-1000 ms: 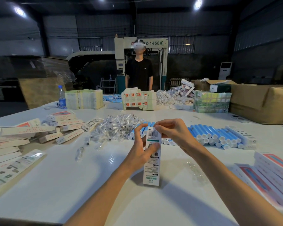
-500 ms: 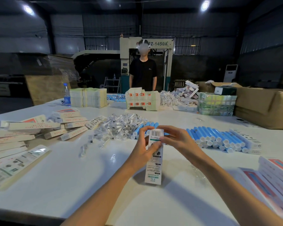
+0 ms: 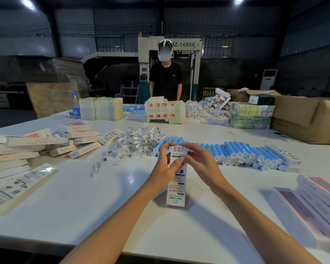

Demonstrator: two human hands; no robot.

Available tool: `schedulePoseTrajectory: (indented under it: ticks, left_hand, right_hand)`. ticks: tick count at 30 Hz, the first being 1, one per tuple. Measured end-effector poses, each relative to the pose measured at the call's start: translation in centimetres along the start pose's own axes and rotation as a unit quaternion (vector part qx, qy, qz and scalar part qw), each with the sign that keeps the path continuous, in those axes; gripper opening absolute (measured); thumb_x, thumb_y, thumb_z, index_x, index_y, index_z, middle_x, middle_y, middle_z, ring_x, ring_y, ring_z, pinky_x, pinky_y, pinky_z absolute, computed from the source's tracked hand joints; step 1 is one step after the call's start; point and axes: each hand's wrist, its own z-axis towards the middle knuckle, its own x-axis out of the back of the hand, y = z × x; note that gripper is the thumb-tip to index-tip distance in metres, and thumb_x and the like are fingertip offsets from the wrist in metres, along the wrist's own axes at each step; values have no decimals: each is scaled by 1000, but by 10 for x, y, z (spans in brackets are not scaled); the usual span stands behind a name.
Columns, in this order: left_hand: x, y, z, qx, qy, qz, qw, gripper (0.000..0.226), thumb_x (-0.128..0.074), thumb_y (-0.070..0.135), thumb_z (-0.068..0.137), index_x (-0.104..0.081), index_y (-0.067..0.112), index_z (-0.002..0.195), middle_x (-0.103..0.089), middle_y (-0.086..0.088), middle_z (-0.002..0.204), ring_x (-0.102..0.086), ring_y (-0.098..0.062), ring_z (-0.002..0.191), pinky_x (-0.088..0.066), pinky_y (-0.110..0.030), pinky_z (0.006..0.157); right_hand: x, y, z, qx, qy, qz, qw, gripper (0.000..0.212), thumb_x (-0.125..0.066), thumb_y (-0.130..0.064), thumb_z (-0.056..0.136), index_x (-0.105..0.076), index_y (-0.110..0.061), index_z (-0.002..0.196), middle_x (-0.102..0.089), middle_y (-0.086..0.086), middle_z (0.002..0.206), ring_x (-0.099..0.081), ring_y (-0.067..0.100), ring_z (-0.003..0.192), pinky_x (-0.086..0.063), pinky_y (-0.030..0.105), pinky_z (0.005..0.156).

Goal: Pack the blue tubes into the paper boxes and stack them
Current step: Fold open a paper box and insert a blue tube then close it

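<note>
A tall white paper box with a barcode on its top flap stands upright on the white table in front of me. My left hand grips its upper left side. The fingers of my right hand pinch the box's top end from the right. Behind the hands lies a long row of blue tubes with white caps. Closed boxes are piled at the left. Whether a tube is inside the held box is hidden.
A heap of clear plastic-wrapped pieces lies behind the box. Flat box blanks lie at the left edge, more red-striped ones at the right. A person in black stands across the table beside cartons and a water bottle.
The box has stayed upright in the same spot; my right-hand fingers have come down from above the top flap onto the box's top end.
</note>
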Motion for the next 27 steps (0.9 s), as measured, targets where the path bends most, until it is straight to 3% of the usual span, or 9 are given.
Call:
schedulePoseTrajectory:
  ticks: [5,8,11,13,16,19,21,23,27]
  left_hand:
    - [7,0,2,32,45,-74,996,43,-64,3,104,-36,20,131,-68,-15,112,-70,-21,99,-59,-35,89]
    - [11,-2,2,59,38,-115,991,43,-65,4,102,-35,26,124,-66,-15,110,-68,-24,98,-56,-45,92]
    - [9,-6,1,89,12,-167,982,47,-69,19,96,-34,28,126,-67,-21,119,-72,-21,102,-61,-36,95]
    - [2,-10,-1,67,-12,-80,994,49,-69,28,96,-33,31,128,-68,-17,128,-72,-11,107,-60,-31,95]
    - [-7,-20,0,7,-7,77,997,52,-65,16,103,-28,32,136,-62,-9,132,-67,6,102,-57,-21,90]
    - [-5,-25,-3,6,-44,165,985,59,-66,22,105,-25,35,145,-64,-4,129,-64,-4,111,-54,-30,97]
    - [-2,-31,-8,-11,-91,232,968,60,-70,25,103,-30,38,147,-64,3,123,-60,-8,116,-51,-29,98]
    - [-3,-32,-12,-29,-114,266,957,57,-70,25,103,-36,38,147,-62,9,122,-57,-5,119,-48,-27,99]
    - [-2,-31,-11,-36,-113,286,951,48,-66,22,105,-42,37,142,-61,13,123,-55,-3,119,-48,-28,101]
  right_hand:
    - [-13,-5,-18,-190,-8,102,976,56,-60,-49,102,-42,-41,155,-66,-9,138,-64,14,126,-52,40,104]
    - [-11,-15,-28,-214,-77,91,970,40,-49,-51,107,-61,-32,140,-72,9,122,-68,27,114,-56,41,97]
    - [-5,-30,-39,-217,-91,94,967,41,-48,-53,108,-65,-29,136,-73,10,120,-69,21,104,-57,33,92]
    - [5,-37,-49,-220,-87,63,970,42,-51,-55,105,-65,-30,137,-73,8,121,-70,18,104,-56,33,92]
    - [26,-47,-65,-223,-24,-52,973,40,-62,-61,97,-64,-41,131,-75,0,117,-72,12,100,-58,31,88]
    - [59,-58,-76,-166,71,-227,957,17,-65,-47,100,-65,-42,117,-71,0,107,-67,6,87,-52,23,75]
    - [88,-59,-85,-156,118,-403,894,29,-65,-39,101,-65,-26,126,-68,7,111,-64,25,100,-50,36,82]
    - [114,-57,-101,-171,151,-558,798,35,-62,-38,102,-62,-19,133,-62,13,121,-57,36,112,-48,43,88]
    - [141,-47,-137,-219,124,-734,631,35,-53,-39,106,-58,-19,133,-52,12,131,-54,33,118,-45,42,93]
